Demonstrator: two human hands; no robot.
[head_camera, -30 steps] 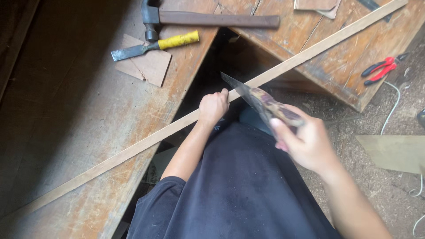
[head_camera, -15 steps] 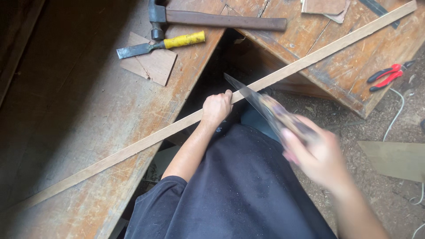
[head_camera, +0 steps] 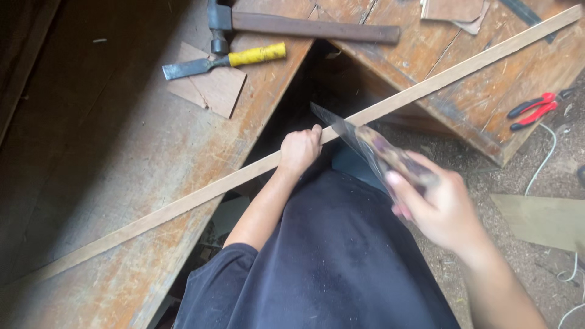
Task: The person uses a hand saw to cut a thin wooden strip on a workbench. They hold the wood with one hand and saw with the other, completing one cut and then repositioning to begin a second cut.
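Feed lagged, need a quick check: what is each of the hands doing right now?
Left hand: closed around the long wooden strip, pinning it where it spans the gap.
Right hand: closed on the handle of the saw, blade on the strip.

One head-worn camera looks steeply down, close over the person's lap. It faces the wooden workbench [head_camera: 122, 158]. No second view exists.

Long thin pale wooden strip [head_camera: 426, 88], lying diagonally from lower left to upper right, bridging the gap between two worn counter tops, gripped at mid-length. Flat dark-bladed handsaw [head_camera: 356, 137] with mottled handle, tilted, blade edge resting across the strip just beside the grip, motion-blurred.
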